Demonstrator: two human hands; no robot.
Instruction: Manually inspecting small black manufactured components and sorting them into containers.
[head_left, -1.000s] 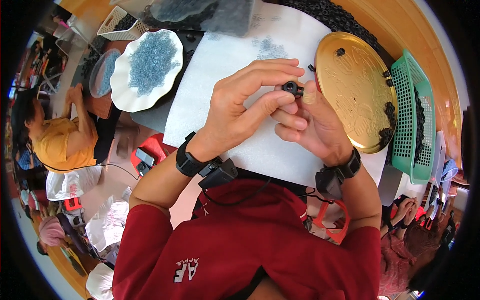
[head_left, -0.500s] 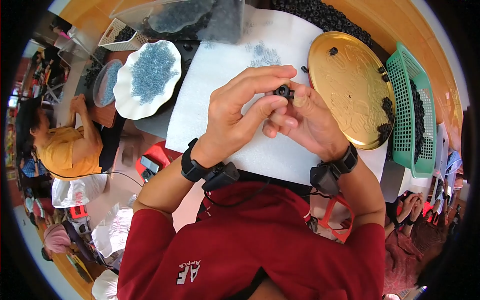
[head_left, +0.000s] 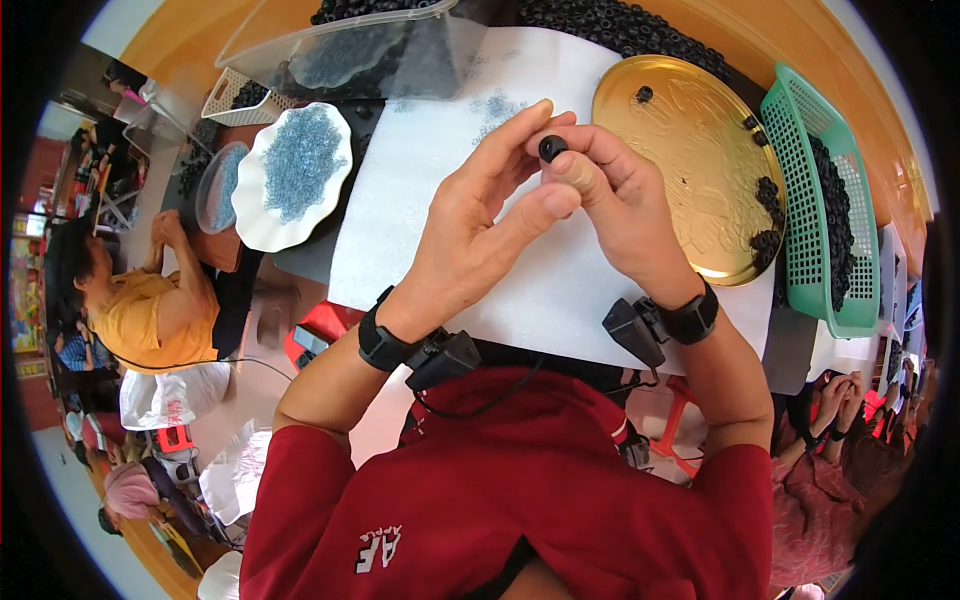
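Two hands meet over the white sheet (head_left: pixel 560 290): the right hand (head_left: pixel 620 205) pinches a small black ring (head_left: pixel 552 148) at its fingertips, the left hand (head_left: pixel 480 230) half open, fingers steadying it. Best kept pinched firmly above the sheet, short of the gold tray (head_left: pixel 690 190), lest it slip.

A small black ring (head_left: pixel 552 148) sits over a white sheet (head_left: pixel 440 200); right, a gold tray (head_left: pixel 690 200) and green basket (head_left: pixel 800 170); far left, a white plate (head_left: pixel 250 215) of grey-blue bits.
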